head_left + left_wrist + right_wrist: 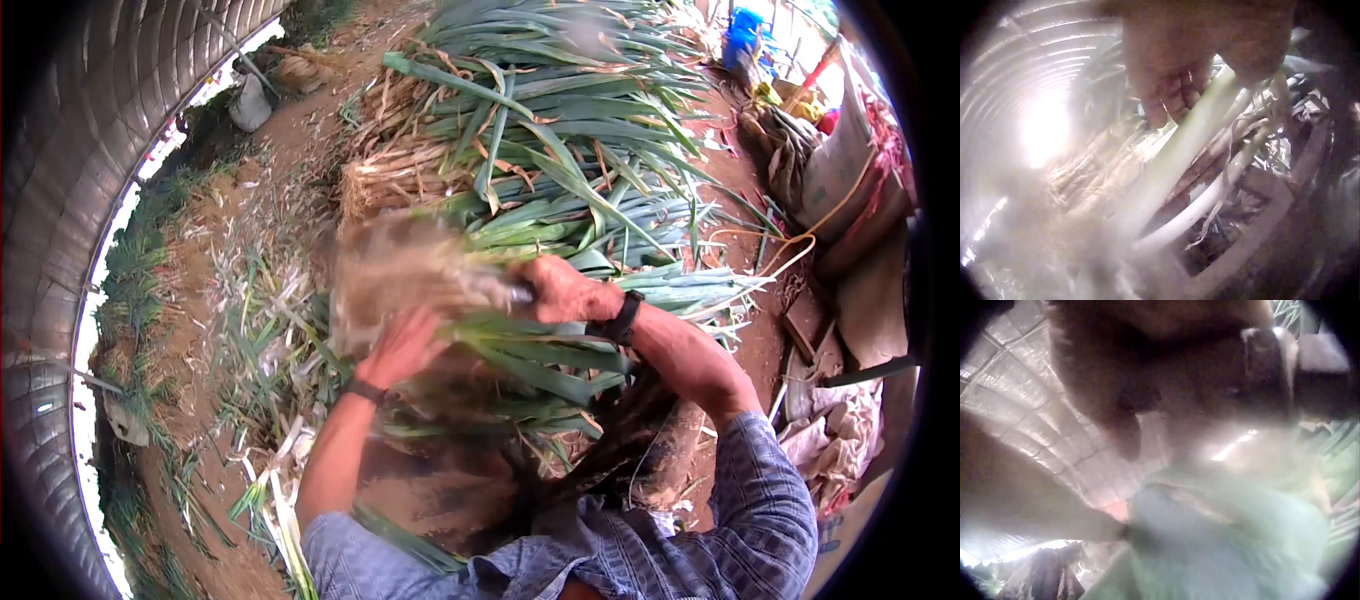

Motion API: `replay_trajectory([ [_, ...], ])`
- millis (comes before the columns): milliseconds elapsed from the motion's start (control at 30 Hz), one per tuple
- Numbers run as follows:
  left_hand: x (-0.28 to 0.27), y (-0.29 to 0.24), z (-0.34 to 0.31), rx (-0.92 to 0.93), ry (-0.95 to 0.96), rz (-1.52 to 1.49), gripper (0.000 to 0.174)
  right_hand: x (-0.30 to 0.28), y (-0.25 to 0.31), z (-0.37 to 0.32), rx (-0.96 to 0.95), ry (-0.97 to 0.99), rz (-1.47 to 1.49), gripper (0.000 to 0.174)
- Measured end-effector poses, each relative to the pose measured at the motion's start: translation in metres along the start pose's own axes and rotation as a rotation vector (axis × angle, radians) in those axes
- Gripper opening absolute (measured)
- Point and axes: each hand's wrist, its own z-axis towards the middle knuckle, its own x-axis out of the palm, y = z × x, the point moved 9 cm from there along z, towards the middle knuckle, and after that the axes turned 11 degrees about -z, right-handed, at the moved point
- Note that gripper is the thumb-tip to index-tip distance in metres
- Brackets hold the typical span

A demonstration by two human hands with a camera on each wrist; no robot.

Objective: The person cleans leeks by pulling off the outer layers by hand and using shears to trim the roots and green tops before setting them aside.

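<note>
Long green onions (540, 365) lie under and beside both hands, leaves toward the right and pale root ends toward the left. My left hand (405, 345) is low over the root side; in the left wrist view its thumb and fingers (1175, 103) close about a pale green onion stalk (1191, 128). Curled in a fist, my right hand (565, 290) grips a dark grey, blurred thing (520, 293) whose kind I cannot tell. Brown-white root ends (395, 275) blur left of that fist. The right wrist view has broad green leaves (1229, 531) close below the hand.
A large pile of green onions (560, 100) stretches away ahead. Loose peelings and leaves (265, 320) litter the soil at left, beside a curved ribbed wall (60, 200). Sacks (850, 170) and a yellow cord (800, 250) lie at right.
</note>
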Motion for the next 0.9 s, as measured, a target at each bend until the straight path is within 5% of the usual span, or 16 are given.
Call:
replay_trajectory([
  [67, -0.014, 0.03, -0.014, -0.211, -0.009, -0.049, 0.024, -0.017, -0.036, -0.004, 0.198, -0.121, -0.025, 0.037],
  [133, -0.073, 0.064, -0.043, -0.205, -0.399, 0.004, 0.021, -0.052, -0.052, -0.017, 0.352, -0.353, 0.019, 0.022],
  [200, -0.121, 0.127, -0.095, -0.354, -0.706, 0.129, 0.028, -0.069, -0.067, -0.026, 0.37, -0.485, 0.119, 0.024],
  [267, -0.154, 0.185, -0.154, -0.568, -1.034, 0.029, 0.033, -0.066, -0.075, -0.028, 0.413, -0.418, 0.221, 0.026],
  [333, -0.154, 0.176, -0.176, -0.851, -1.404, -0.596, 0.04, -0.054, -0.071, -0.026, 0.43, -0.337, 0.267, 0.024],
  [400, -0.129, 0.214, -0.176, -0.614, -1.476, -0.7, 0.042, -0.032, -0.072, -0.019, 0.309, -0.357, 0.334, 0.019],
  [433, -0.11, 0.181, -0.144, -0.582, -1.437, -1.051, 0.039, -0.026, -0.068, -0.015, 0.309, -0.334, 0.262, 0.017],
  [567, -0.02, 0.113, -0.063, -0.64, -1.185, -1.296, 0.027, -0.005, -0.049, -0.004, 0.257, -0.277, 0.235, 0.019],
  [700, 0.057, 0.073, -0.019, -0.632, -1.011, -1.101, 0.024, 0.007, -0.046, 0.002, 0.301, -0.269, 0.344, 0.027],
  [800, 0.047, -0.003, 0.008, -0.572, -0.863, -1.139, 0.022, 0.011, -0.049, 0.006, 0.46, -0.129, 0.349, 0.029],
  [900, 0.062, -0.011, 0.024, -0.465, -0.854, -1.139, 0.021, 0.022, -0.059, 0.011, 0.437, -0.19, 0.477, 0.037],
])
